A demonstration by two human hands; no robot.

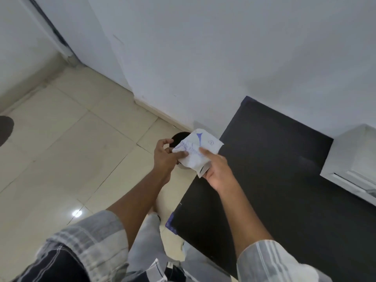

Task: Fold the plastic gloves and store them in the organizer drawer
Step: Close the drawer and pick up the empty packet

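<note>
We held the glove packet (198, 152) just off the black table (274, 180) corner, left hand (164, 157) and right hand (216, 171) both pinching it. It looked light, limp, slippery; edges seemed the best hold.

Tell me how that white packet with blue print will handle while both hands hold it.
The white packet is probably floppy: it creases and bends between the left hand and right hand. It is likely light, since fingertip pinches carry it. Its film-like surface may be slippery, so a firm grip seems wise.
</note>
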